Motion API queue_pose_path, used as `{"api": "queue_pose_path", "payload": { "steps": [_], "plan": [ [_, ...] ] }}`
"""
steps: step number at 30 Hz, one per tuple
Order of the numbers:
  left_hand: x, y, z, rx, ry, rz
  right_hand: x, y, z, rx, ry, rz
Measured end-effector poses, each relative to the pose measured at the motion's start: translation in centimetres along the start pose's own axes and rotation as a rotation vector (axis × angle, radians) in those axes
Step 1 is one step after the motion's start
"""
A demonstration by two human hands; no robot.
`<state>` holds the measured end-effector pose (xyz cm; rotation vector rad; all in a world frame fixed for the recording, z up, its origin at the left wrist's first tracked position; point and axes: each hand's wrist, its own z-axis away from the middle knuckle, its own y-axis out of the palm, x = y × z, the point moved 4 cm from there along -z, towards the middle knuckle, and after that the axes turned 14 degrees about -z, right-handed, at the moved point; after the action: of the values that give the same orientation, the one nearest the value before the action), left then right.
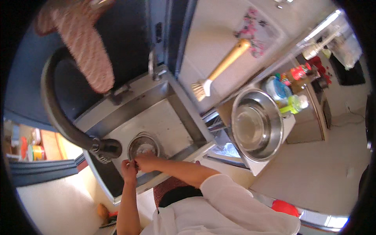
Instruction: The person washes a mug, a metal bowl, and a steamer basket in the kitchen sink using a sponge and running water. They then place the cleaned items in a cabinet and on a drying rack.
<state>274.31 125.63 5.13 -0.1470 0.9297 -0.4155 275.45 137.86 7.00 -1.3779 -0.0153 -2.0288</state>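
Observation:
In the stainless steel sink (176,123) sits a small round metal pot (130,147) with whitish, cloudy contents (144,148). My left hand (129,170) grips the pot at its near left edge, where a small dark part shows between my hands. My right hand (147,161) reaches over the near rim, its fingers down at the contents. What those fingers hold, if anything, is hidden. Left of the pot, the head of the gooseneck faucet (110,149) hangs over the sink.
A wooden-handled brush (224,66) lies on the tiled counter behind the sink. To the right, a large steel bowl (274,129) stands beside several bottles (293,104). A pink ribbed cloth (88,53) hangs above the faucet. An open window (44,171) is at the left.

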Motion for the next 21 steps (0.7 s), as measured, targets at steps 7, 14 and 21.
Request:
{"api": "queue_pose_path", "payload": {
  "steps": [7,14,21],
  "plan": [
    [4.0,-0.9,-1.7,-0.018,-0.074,0.015,2.0,-4.3,5.0,-0.301,-0.484,0.562],
    [0.7,-0.2,-1.6,-0.054,0.04,-0.066,4.0,-16.2,2.2,-0.89,-0.475,-0.071],
    [0.9,-1.5,-1.5,-0.067,0.011,-0.004,6.3,-23.2,-1.2,-1.027,-0.452,-0.107]
  ]
}}
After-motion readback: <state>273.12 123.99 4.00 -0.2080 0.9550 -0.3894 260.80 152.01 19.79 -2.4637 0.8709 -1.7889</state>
